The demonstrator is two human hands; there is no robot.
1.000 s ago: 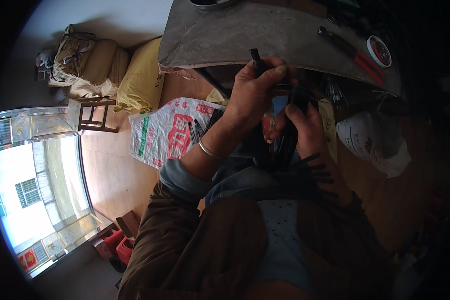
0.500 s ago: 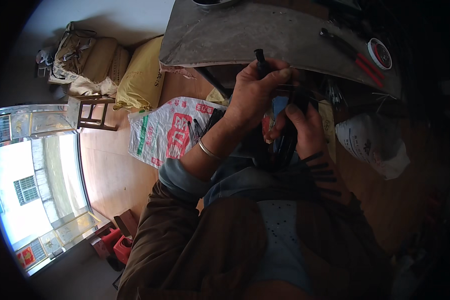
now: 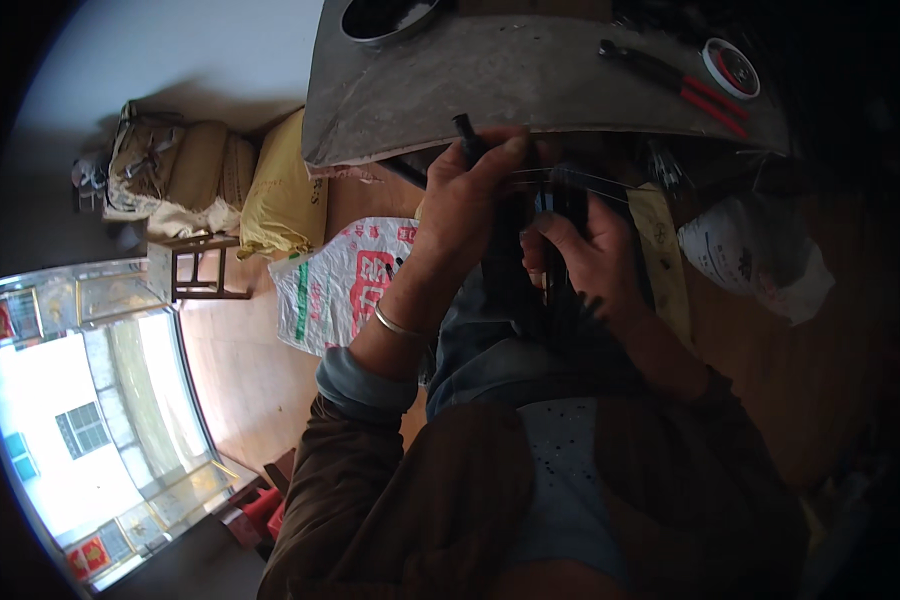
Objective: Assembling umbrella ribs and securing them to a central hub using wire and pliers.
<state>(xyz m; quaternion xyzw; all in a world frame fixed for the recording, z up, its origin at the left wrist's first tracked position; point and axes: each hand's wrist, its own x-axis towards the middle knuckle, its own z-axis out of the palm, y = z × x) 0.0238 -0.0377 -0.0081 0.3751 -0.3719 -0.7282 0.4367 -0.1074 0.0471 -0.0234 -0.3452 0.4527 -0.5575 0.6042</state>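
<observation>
My left hand (image 3: 460,205), a metal bangle on its wrist, is closed around a black rod-like handle (image 3: 464,130) whose end sticks up above the fist. Opposite it, my right hand (image 3: 600,255) is closed on a bunch of dark strips (image 3: 570,205), their lower part lost in shadow. Thin shiny wires (image 3: 595,180) run between the hands and past the right one. Both hands are in front of the table's near edge, above my lap. What exactly the fingers pinch is too dark to make out.
On the grey table (image 3: 450,90) lie red-handled pliers (image 3: 670,85), a round white-rimmed container (image 3: 730,68) and a dark bowl (image 3: 385,22). A printed white sack (image 3: 345,290) is on the floor at left, near a wooden stool (image 3: 200,265) and stuffed sacks (image 3: 285,190). At right sits a white plastic bag (image 3: 755,260).
My left hand has moved left, away from my right hand, with the black handle tilting. More wire shows between them. The strips by my right wrist show less, and the whole view has shifted.
</observation>
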